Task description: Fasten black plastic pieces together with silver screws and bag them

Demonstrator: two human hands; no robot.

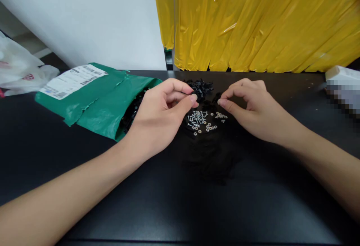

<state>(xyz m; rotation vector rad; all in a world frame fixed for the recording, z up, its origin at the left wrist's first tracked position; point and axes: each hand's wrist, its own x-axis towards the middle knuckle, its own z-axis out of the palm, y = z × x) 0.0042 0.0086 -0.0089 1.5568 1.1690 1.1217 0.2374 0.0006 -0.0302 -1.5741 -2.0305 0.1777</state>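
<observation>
My left hand [160,114] is closed in a pinch left of the small parts, and what its fingertips hold, if anything, is too small to make out. To the right, my right hand [247,107] pinches at a small black piece [216,98]. Between the hands lies a pile of black parts [203,87]. Nearer to me are silver screws [197,118] in a loose heap, with small metal nuts [210,127] scattered beside them.
A green plastic mailer [98,99] with a white label lies open at the left, dark parts inside. Behind it is a translucent bag [22,66]. A white box [343,83] stands at the far right of the black table [180,201]. Yellow sheeting [253,21] hangs behind.
</observation>
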